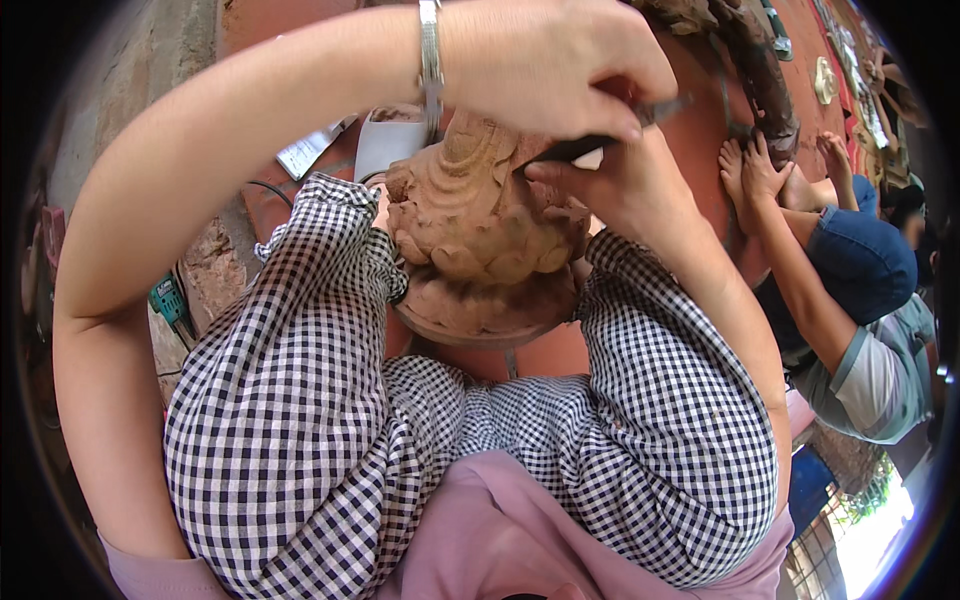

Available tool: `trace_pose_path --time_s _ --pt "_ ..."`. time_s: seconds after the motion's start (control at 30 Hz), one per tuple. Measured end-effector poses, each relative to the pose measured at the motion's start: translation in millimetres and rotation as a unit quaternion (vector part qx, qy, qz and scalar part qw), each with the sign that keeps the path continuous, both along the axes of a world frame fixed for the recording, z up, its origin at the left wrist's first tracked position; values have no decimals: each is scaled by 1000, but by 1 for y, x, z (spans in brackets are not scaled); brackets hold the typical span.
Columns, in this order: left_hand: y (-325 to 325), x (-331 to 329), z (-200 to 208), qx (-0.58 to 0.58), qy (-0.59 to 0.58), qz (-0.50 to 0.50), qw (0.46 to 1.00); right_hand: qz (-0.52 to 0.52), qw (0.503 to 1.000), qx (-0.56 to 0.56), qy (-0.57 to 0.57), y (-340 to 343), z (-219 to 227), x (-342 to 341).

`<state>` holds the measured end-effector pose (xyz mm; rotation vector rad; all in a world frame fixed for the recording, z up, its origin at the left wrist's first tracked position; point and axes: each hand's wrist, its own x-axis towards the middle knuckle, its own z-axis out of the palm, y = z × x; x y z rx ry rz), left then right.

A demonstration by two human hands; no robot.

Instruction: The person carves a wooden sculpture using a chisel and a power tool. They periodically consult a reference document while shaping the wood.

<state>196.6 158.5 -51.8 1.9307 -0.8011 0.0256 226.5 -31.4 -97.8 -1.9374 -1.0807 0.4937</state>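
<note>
A brown carved figure [460,220] with folded robes and a lumpy, rounded base stands between my knees; its top is hidden behind my left arm and hand. My left hand [560,65], with a metal band on the wrist, reaches across above it, fingers closed. My right hand [610,190] comes up on the right side of the figure, thumb and fingers pinched. Between the two hands is a dark, thin, flat piece [580,150], its lower end close to the carving. Both hands seem to grip it; its exact kind cannot be made out. Something grey and blurred sticks out by the left fingertips.
My legs in checked trousers [290,390] flank the figure on a red tiled floor [550,358]. A pale container [385,145] and papers [315,147] lie beyond. A green power tool [170,298] is at left. Another person [865,260] sits barefoot at right, near a dark gnarled piece [765,85].
</note>
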Motion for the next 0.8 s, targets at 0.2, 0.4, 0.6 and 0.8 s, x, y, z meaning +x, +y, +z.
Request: trace_pose_path --time_s 0.2,0.4,0.6,0.8 --pt "10 20 8 25 -63 31 997 -64 991 -97 -61 12 6 15" --pt "7 15 10 9 -14 -7 1000 11 1000 -10 -18 9 8 9" --pt "5 26 9 69 -49 3 996 -58 998 -9 -16 6 -6 13" --pt "0 23 7 33 22 2 999 -14 998 21 -49 2 -8 14"
